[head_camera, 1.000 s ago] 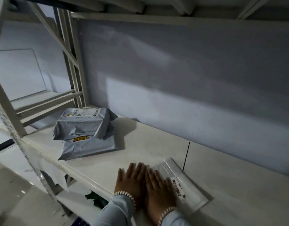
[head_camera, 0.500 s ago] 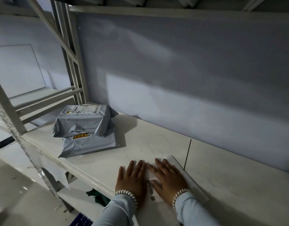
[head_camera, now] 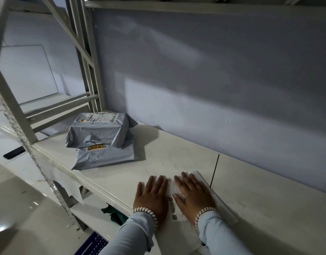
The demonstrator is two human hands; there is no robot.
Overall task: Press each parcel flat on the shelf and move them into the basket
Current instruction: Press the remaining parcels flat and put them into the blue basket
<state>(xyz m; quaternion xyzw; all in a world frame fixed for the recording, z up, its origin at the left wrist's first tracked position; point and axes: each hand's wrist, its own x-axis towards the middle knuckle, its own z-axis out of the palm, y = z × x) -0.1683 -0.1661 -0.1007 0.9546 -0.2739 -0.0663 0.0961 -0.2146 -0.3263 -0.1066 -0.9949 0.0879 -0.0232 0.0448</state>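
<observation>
Currently both hands lie palm-down, fingers straight and together, pressing a white mailer [head_camera: 172, 205] against the shelf [head_camera: 177, 153]. Neither hand grips anything. Left hand [head_camera: 152, 196] sits on the mailer's left part, right hand [head_camera: 194, 196] on its right part; a strip of printed label shows between them.

Key relation: the mailer lies directly under the palms at the near edge of the shelf. Its long axis runs from near, by the wrists, to far and slightly left, roughly in line with the forearms. The far right corner pokes out past the right fingertips. Both hands are equally placed; neither is clearly nearer.

Count: one white mailer under the hands; two grey parcels [head_camera: 101, 134] stacked at far left, well apart from the hands, the upper puffy, the lower flatter. Three parcels in all. Two hands, each wrist with a beaded bracelet.

Basket: a blue perforated edge [head_camera: 93, 244] shows below the shelf, near left; probably the basket, cannot confirm.

Judgement: pressing step on the first parcel; the grey pair look untouched.
</observation>
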